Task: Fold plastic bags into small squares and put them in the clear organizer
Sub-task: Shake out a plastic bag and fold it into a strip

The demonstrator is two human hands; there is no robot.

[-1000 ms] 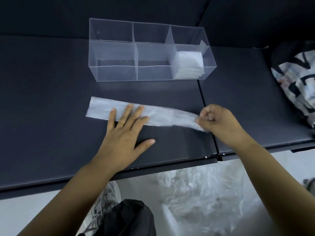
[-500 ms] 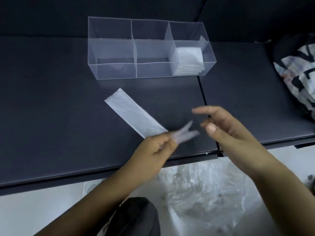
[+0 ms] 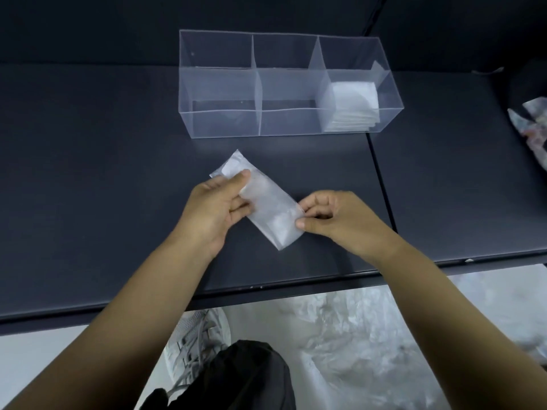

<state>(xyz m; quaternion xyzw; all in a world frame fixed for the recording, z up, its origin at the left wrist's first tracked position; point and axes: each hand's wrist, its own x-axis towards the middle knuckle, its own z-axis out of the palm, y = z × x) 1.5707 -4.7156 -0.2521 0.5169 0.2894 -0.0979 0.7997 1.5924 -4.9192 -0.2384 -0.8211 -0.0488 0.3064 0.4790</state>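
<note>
A white plastic bag point(image 3: 268, 210), folded into a short strip, lies at a slant on the dark table point(image 3: 88, 173). My left hand point(image 3: 214, 214) grips its upper left part, thumb on top. My right hand point(image 3: 331, 221) pinches its right edge between thumb and fingers. Behind them stands the clear organizer point(image 3: 225, 84) with three compartments. The right compartment holds a stack of folded white bags point(image 3: 353, 106); the left and middle ones look bare.
A seam in the table runs just right of my right hand. A patterned bag point(image 3: 532, 134) sits at the far right. Below the table's front edge lie crumpled plastic bags point(image 3: 370, 335) on the floor, beside a grey shoe point(image 3: 198, 338).
The long strip has been folded over to about half its length. My left hand shifted from the strip's near end to its upper left, and my right hand has closed on the right edge.
</note>
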